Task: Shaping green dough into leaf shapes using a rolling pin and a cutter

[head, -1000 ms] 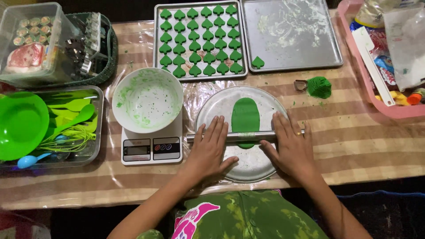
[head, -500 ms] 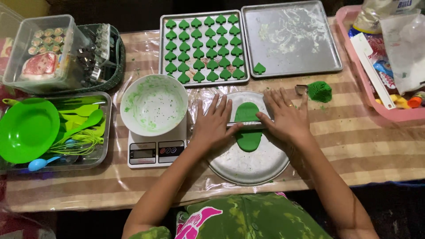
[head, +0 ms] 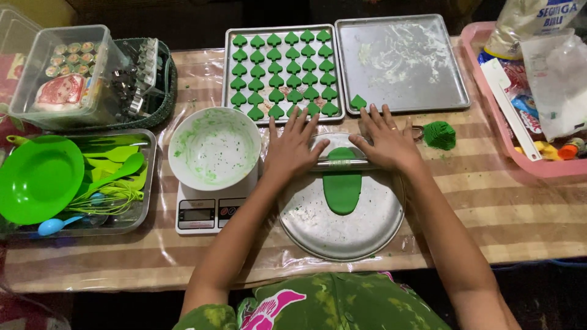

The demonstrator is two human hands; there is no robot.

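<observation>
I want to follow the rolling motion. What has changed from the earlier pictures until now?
Both the left hand and right hand pushed the rolling pin away from the body, across the green dough, toward the baking trays. The dough looks longer. Round plate, bowl and scale stayed.

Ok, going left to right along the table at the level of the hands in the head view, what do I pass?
green plate → white bowl → left hand → green dough → right hand → green dough lump → pink tray
</observation>
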